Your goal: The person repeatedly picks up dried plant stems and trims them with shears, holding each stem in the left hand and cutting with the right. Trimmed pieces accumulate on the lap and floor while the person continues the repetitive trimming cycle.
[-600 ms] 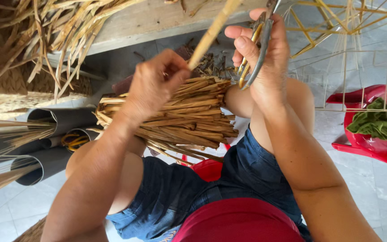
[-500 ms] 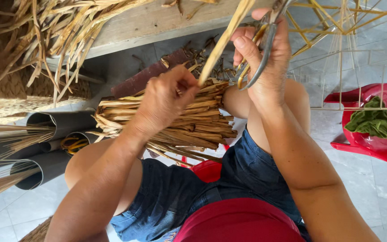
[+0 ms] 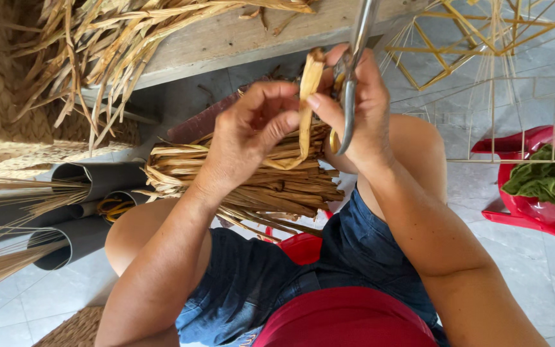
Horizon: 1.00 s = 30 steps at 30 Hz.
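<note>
Left hand (image 3: 252, 138) pinches a flat, dry, tan leaf strip (image 3: 304, 109). Right hand (image 3: 361, 112) grips the strip's top, fingers closed around metal scissors (image 3: 349, 96), apparently. Below both: bundle of fibrous strips (image 3: 271, 186) across lap. Beyond: rough wooden counter (image 3: 239, 38).

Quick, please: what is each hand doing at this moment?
Left hand: closed, pinching the dried leaf strip.
Right hand: closed on the scissors, thumb touching the strip.

Tan straw strip (image 3: 306, 109), red chair (image 3: 547, 212)
</note>
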{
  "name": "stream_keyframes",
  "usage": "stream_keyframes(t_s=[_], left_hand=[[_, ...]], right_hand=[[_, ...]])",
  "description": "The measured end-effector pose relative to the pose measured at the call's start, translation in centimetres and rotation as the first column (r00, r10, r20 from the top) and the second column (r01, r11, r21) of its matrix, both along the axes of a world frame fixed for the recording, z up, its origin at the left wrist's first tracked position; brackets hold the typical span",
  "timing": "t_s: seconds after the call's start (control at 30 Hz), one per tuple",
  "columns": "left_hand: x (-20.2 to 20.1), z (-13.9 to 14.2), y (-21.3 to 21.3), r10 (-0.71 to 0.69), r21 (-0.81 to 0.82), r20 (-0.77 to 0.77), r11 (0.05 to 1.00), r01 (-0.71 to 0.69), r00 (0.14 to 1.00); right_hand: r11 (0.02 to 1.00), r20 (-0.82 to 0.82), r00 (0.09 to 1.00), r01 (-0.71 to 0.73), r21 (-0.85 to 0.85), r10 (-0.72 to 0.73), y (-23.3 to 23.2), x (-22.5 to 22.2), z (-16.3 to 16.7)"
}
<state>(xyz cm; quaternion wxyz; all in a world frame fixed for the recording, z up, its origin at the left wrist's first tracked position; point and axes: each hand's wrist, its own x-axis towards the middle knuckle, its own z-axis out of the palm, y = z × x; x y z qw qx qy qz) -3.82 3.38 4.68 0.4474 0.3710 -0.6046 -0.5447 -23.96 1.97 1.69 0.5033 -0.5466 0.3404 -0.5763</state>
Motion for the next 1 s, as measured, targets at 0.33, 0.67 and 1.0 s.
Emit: stream_keyframes(t_s=[0.33,0.67,1.0], left_hand=[[0.4,-1.0,0.7,0.216,0.029,-0.191,0.976,-0.215,0.957],[1.3,-0.4,0.6,0.244,0.029,-0.31,0.969,-0.247,0.919],[0.5,-1.0,0.7,0.253,0.015,-0.261,0.966,-0.258,0.932]], right_hand=[[0.99,-0.112,0.985,-0.135,-0.033,0.131,1.3,1.0,-0.6],[0.975,-0.359,0.907,-0.209,0.072,0.221,2.6,1.8,0.1],[0.986,-0.408,0.898,-0.152,0.067,0.166,3.0,1.7,0.5]])
